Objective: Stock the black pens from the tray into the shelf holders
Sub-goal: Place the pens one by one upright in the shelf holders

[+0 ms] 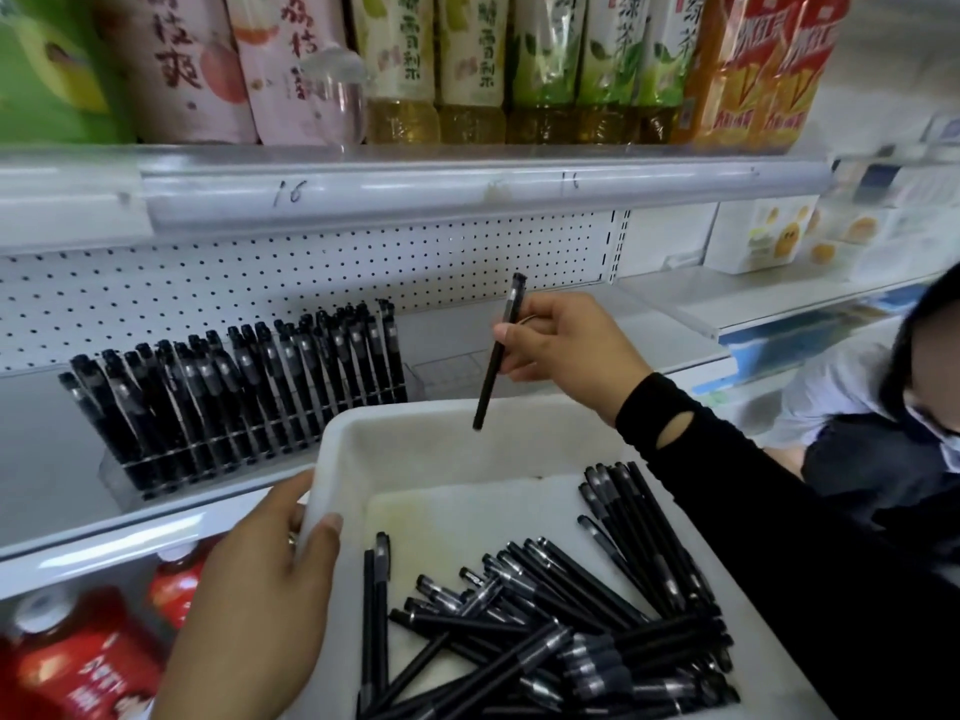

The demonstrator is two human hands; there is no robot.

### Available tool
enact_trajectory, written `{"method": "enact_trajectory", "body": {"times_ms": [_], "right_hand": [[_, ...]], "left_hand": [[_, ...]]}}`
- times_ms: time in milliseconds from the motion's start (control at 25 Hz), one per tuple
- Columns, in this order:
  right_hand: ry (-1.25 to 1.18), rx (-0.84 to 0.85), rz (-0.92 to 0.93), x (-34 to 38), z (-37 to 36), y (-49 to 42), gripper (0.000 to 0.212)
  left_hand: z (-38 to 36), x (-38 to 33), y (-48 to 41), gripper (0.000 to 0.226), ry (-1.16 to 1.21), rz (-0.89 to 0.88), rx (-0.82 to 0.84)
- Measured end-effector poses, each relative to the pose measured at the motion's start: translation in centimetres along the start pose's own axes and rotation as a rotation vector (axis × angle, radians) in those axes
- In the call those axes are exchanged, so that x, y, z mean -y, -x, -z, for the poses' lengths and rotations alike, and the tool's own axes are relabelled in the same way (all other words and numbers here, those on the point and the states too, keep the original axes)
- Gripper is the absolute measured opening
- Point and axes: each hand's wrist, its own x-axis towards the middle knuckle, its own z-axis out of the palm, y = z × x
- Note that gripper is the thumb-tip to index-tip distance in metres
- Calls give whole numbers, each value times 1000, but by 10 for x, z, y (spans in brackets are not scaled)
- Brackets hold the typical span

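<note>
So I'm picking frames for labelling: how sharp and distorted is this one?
Head view: wide-angle bends the shelf edge; bottles above and the right side look soft; glare streaks that edge; right hand, held pen and tray pens read clearly.

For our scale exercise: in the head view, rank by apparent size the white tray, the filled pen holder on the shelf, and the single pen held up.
1. white tray, though nearest the camera
2. filled pen holder
3. single pen in the right hand
</note>
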Motion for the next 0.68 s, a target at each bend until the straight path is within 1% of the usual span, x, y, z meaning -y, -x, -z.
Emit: {"method": "enact_trajectory", "body": {"times_ms": [200, 360, 480, 600, 680], "right_hand": [[-3, -121, 51, 0, -19, -29, 4], [101, -193, 118, -1, -41, -55, 6], [150, -184, 112, -9, -55, -74, 8], [273, -147, 135, -21, -72, -89, 7], [366, -136, 133, -26, -79, -95, 16]], "left_hand": [[3, 2, 0, 36, 7, 2, 9], [3, 8, -2, 35, 12, 9, 1], [1, 10, -2, 35, 29, 19, 2], [0, 11, 1, 36, 32, 14, -14], [0, 11, 1, 38, 37, 10, -17]]}}
